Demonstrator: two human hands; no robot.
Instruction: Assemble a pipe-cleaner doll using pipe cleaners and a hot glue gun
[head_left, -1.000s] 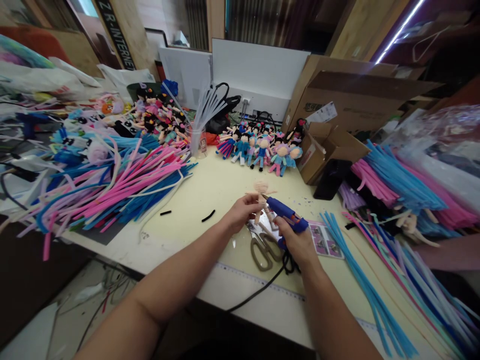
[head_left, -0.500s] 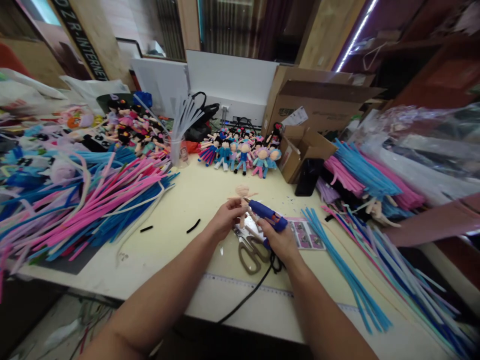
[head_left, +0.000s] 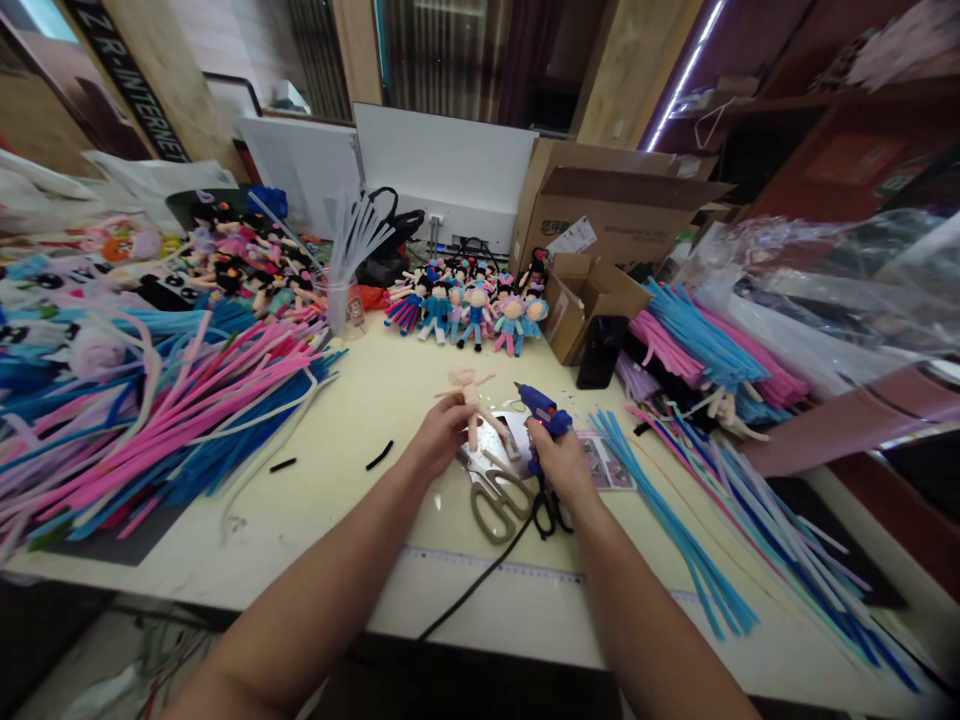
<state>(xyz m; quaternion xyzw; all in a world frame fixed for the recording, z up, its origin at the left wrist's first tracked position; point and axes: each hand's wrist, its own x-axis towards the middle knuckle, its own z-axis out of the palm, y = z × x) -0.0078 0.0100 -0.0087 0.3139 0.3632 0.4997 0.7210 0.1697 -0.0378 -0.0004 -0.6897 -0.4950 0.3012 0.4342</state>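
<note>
My left hand [head_left: 444,432] pinches a bare beige doll [head_left: 472,392] made of fuzzy stems, its head, arms and legs showing beyond my fingers. In my right hand [head_left: 559,462] is a blue hot glue gun [head_left: 543,408], its nozzle pointing up and left, apart from the doll. Scissors [head_left: 493,508] with grey-brown handles lie on the table below the two hands, blades partly covered. Beside them a second, black-handled pair of scissors [head_left: 551,515] shows under my right wrist. The glue gun's dark cord [head_left: 472,598] runs toward the table's front edge.
Finished small dolls [head_left: 474,310] stand in rows at the back. Pink and blue fuzzy stems [head_left: 202,410] pile up on the left; blue stems [head_left: 675,530] lie right. A cup of clear glue sticks [head_left: 346,305], a cardboard box [head_left: 592,300] and a black phone [head_left: 598,352] stand behind.
The glue gun has drawn back to the right, away from the doll, its nozzle now tilted up. My left hand still holds the doll, now more fully in view. The camera has shifted slightly.
</note>
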